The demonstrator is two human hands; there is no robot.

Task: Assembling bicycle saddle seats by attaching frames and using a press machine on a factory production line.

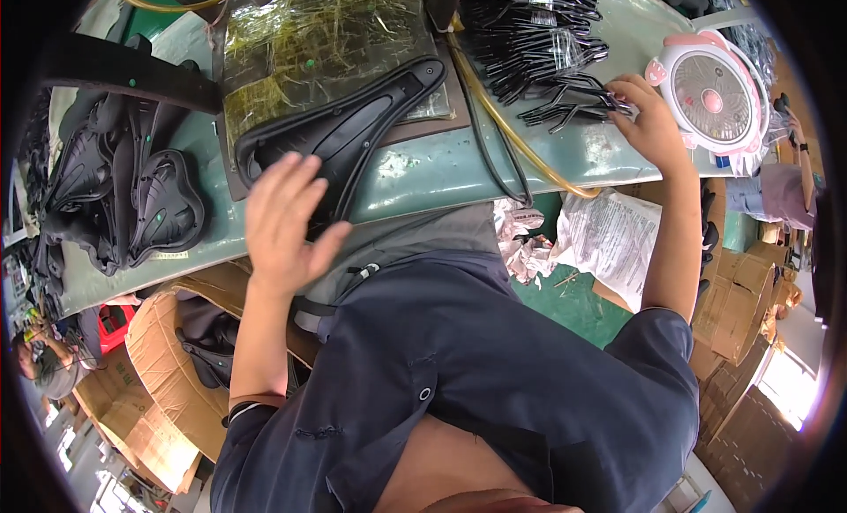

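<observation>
Black saddle shell (353, 125) on green bench, left hand (284, 220) open over it, right hand (651, 120) gripping black wire rails (573, 107).

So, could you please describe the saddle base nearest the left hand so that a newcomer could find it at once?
Start at the green workbench and find the shiny plastic-covered pad at its middle. The black saddle base lies diagonally across it, beside the open left hand. Unlike the stacked saddle bases further left, it lies alone.

Black saddle (353, 129) lies upside-down on bench; bent black rails (569, 107) (piled) beside.
</observation>
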